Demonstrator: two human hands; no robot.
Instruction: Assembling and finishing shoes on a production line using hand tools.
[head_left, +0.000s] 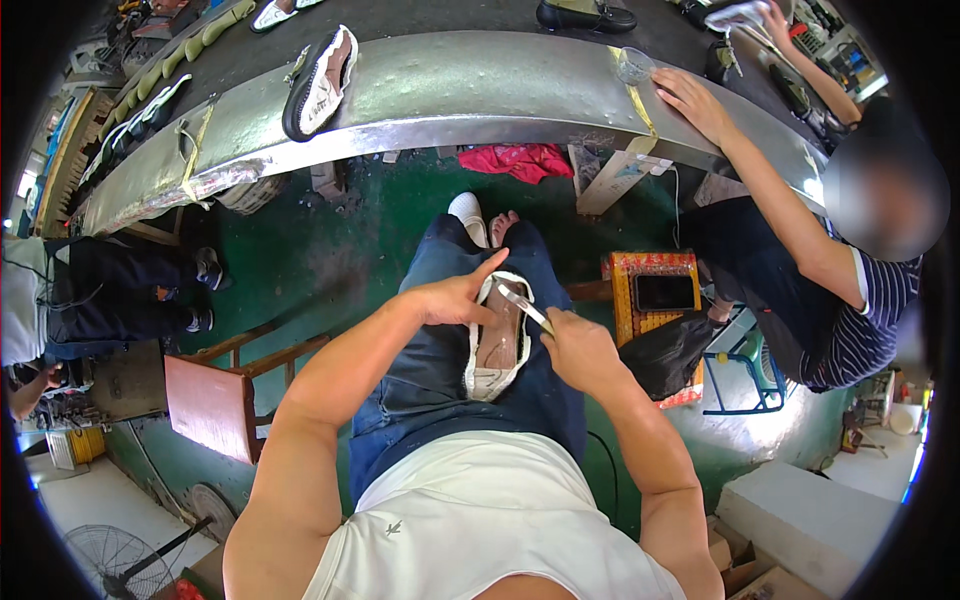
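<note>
A white shoe upper (486, 383) lies on my lap with its brown underside (496, 345) facing up and its pale edge standing around it. My left hand (452, 301) grips the shoe's left side near its upper end. Its thumb points up and away, and its fingers reach over the edge. My right hand (582, 350) is closed around a slim metal hand tool (522, 303). The tool's head rests over the upper part of the shoe's underside; its exact kind is hard to make out.
Ahead runs a metal-edged conveyor bench (440, 85) carrying a dark-and-white shoe (322, 85) and others. A co-worker's hand (697, 104) rests on its edge at right. A brown stool (212, 405) stands at left; a phone (664, 292) lies on an orange seat at right.
</note>
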